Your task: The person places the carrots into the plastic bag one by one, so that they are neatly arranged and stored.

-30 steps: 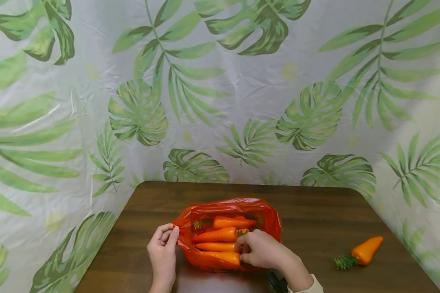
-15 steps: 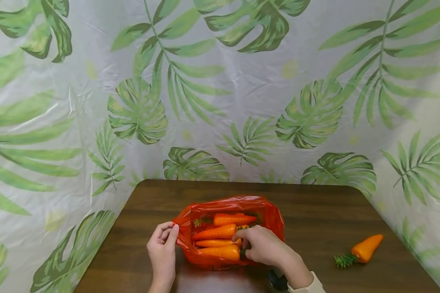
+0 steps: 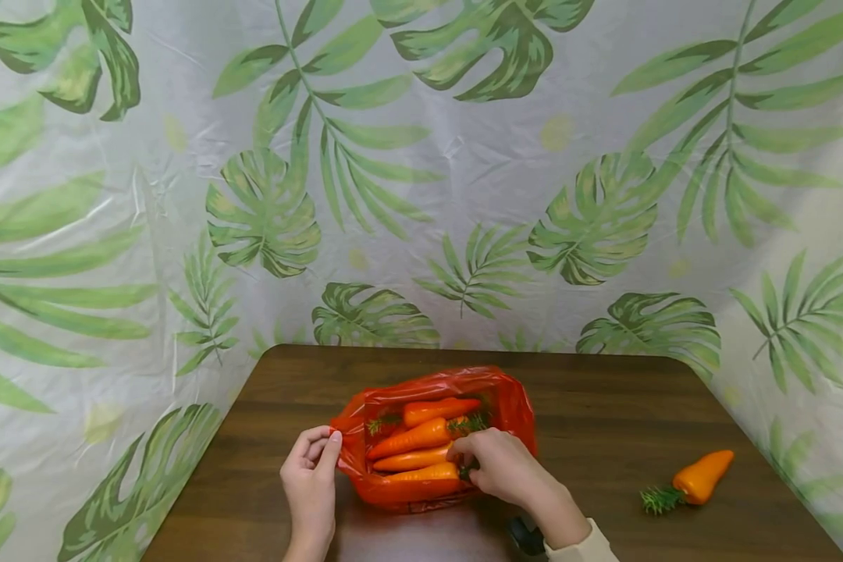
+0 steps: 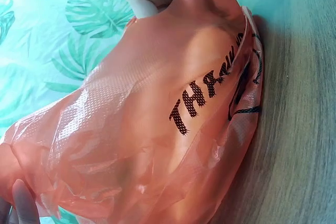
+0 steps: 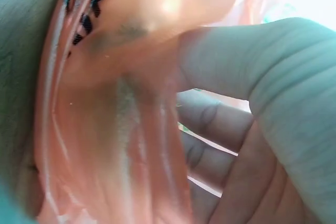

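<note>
A red plastic bag (image 3: pixel 421 490) with black lettering lies with its mouth toward me, holding several orange carrots. My left hand (image 3: pixel 311 476) pinches the bag's left rim between thumb and fingers. My right hand (image 3: pixel 499 464) reaches in over the front right rim, fingers curled at the crown end of one carrot (image 3: pixel 414 459). Its thumb tip is behind the red film in the right wrist view. Just below lies another carrot (image 3: pixel 425 474), its green top partly behind my fingers. Farther back are an orange carrot (image 3: pixel 410 439) with leafy green top and a redder carrot (image 3: pixel 439 410).
A single carrot (image 3: pixel 704 478) with a leafy top lies apart on the right of the dark wooden table (image 3: pixel 604 421). A black object (image 3: pixel 527 537) sits beside my right wrist. A leaf-patterned plastic sheet (image 3: pixel 492 195) hangs behind the table.
My right hand's fingers have shifted slightly upward among the carrots. The carrots now slope up to the right, and the bag's right side has lifted and drawn in. My left hand stays put.
</note>
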Tool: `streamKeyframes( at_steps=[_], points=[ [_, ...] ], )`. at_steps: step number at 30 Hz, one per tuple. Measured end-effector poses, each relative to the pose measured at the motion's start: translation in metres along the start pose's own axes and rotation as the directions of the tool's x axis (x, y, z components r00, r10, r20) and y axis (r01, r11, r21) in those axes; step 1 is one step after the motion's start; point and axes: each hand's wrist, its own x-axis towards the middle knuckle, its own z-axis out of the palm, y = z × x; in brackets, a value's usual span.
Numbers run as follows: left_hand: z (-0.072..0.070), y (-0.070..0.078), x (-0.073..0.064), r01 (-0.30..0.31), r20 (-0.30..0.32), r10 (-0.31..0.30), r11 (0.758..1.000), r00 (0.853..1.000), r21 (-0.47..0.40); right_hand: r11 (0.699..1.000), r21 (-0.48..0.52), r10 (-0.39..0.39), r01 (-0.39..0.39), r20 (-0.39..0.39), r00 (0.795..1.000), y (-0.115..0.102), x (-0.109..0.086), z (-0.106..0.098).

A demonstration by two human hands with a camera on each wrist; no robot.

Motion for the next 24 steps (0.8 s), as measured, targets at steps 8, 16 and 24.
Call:
streamKeyframes(
  at_steps=[8,16,24],
  points=[
    [0.000,0.000,0.000,-0.013,0.003,0.013,1.000,1.000,-0.007,0.999,-0.036,0.021,-0.021,-0.002,1.000,0.002,0.001,0.003],
    [0.000,0.002,0.000,-0.013,-0.007,0.013,1.000,1.000,0.003,0.988,-0.104,0.114,-0.111,0.030,0.993,0.001,-0.007,-0.003],
    [0.000,0.003,-0.001,-0.003,-0.004,0.003,1.000,1.000,0.004,0.981,-0.108,0.172,-0.164,0.072,0.982,-0.007,-0.014,-0.008]
  ],
)
